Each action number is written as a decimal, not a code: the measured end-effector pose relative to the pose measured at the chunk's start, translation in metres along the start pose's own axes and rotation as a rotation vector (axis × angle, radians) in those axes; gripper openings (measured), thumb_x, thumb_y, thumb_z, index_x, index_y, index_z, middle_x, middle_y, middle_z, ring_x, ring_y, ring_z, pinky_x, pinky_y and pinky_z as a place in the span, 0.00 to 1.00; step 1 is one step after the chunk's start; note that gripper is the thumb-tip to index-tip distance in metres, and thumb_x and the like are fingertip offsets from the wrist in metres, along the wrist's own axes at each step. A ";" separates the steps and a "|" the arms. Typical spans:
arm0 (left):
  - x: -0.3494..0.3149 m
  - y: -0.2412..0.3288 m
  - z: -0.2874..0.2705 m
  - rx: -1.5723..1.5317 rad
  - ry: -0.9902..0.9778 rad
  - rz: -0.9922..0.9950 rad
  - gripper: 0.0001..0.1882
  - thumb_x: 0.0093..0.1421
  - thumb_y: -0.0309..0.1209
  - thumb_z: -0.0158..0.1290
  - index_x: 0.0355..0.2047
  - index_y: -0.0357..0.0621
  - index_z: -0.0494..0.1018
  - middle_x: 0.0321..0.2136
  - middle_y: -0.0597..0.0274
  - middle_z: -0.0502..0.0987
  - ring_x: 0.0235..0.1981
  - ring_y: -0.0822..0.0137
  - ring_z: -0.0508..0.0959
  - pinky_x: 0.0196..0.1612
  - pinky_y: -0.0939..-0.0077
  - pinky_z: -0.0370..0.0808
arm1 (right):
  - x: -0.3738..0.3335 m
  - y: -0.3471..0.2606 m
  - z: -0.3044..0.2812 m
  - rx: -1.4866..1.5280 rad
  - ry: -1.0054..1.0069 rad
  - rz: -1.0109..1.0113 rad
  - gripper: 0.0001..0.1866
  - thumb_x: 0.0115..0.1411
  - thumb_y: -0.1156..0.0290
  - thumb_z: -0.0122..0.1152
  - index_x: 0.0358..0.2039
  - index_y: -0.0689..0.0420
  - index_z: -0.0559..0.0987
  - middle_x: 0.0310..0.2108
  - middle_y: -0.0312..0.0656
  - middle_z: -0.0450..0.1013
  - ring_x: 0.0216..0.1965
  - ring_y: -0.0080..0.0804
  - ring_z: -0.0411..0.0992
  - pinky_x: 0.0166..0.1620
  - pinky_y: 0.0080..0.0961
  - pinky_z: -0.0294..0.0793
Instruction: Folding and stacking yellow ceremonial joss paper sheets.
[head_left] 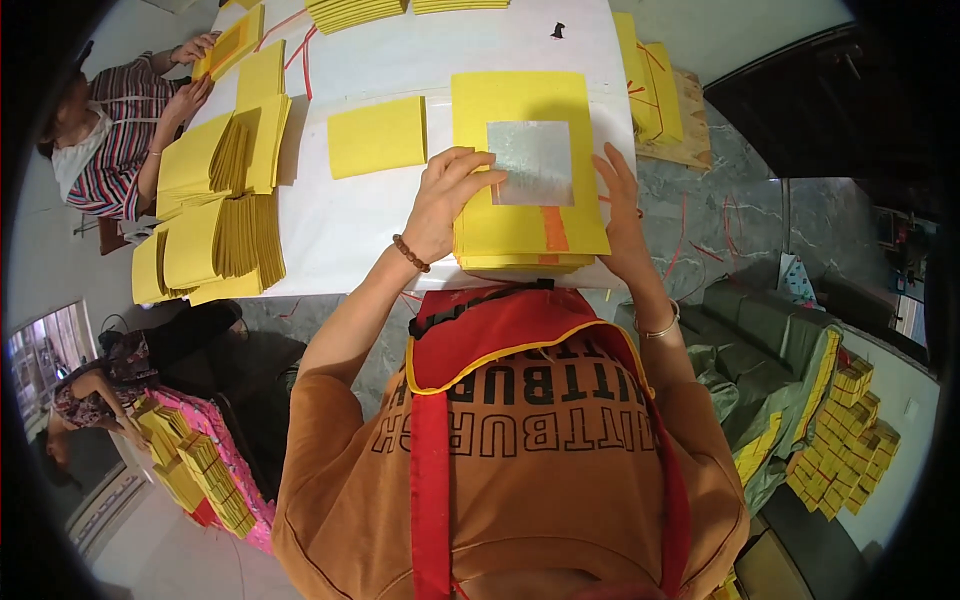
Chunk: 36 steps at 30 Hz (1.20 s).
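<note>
A thick stack of yellow paper sheets [480, 110] lies in front of me at the table's near edge. Its top sheet carries a silver foil square [535, 160] and, below that, an orange-red strip [554, 230]. My left hand [450, 195] rests along the stack's left side, its outstretched fingers lying over the foil's left edge. At the stack's right side, my right hand [622, 205] is open, fingers stretched upward along the edge. A smaller yellow paper bundle [377, 137] lies left of the stack, apart from both hands.
Piles of folded yellow paper [225, 235] line the left of the white table [340, 235]. Beyond them, a person in a striped top [120, 140] handles yellow paper. Another person works at a pink-covered table [235, 440]. Yellow bundles [845, 440] are stacked at right.
</note>
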<state>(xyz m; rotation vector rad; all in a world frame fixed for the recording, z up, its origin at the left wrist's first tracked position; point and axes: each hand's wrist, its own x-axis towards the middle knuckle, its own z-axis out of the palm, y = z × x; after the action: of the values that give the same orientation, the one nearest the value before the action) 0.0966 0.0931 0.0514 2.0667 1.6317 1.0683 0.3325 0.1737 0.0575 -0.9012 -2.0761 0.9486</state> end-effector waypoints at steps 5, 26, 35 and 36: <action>0.005 0.003 -0.006 0.002 0.057 0.030 0.17 0.51 0.32 0.53 0.42 0.44 0.73 0.45 0.57 0.71 0.50 0.54 0.65 0.53 0.63 0.61 | 0.013 -0.002 -0.008 -0.206 -0.134 -0.215 0.22 0.49 0.67 0.61 0.47 0.47 0.73 0.56 0.40 0.60 0.62 0.46 0.51 0.60 0.39 0.47; 0.009 0.031 -0.030 -0.031 -0.165 -0.359 0.15 0.58 0.40 0.50 0.37 0.41 0.73 0.18 0.53 0.73 0.21 0.54 0.73 0.29 0.68 0.66 | 0.006 -0.039 -0.012 0.002 -0.416 0.374 0.14 0.57 0.68 0.55 0.43 0.58 0.73 0.37 0.42 0.73 0.36 0.41 0.72 0.38 0.33 0.67; 0.032 0.015 -0.021 0.023 -0.106 -0.399 0.16 0.61 0.38 0.45 0.37 0.34 0.69 0.12 0.48 0.70 0.16 0.50 0.72 0.21 0.60 0.66 | 0.012 -0.022 0.006 0.136 0.071 0.310 0.27 0.51 0.74 0.61 0.53 0.54 0.67 0.38 0.41 0.73 0.33 0.29 0.70 0.37 0.22 0.69; 0.034 0.015 -0.021 0.065 -0.065 -0.328 0.16 0.62 0.38 0.44 0.36 0.33 0.68 0.12 0.48 0.69 0.15 0.50 0.71 0.20 0.60 0.66 | 0.012 -0.021 0.007 0.139 0.080 0.349 0.25 0.51 0.73 0.62 0.51 0.54 0.68 0.38 0.40 0.73 0.32 0.28 0.69 0.37 0.21 0.68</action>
<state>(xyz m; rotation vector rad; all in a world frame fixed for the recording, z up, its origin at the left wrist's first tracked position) 0.0948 0.1160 0.0880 1.7669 1.9092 0.8385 0.3139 0.1701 0.0748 -1.2300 -1.7929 1.1991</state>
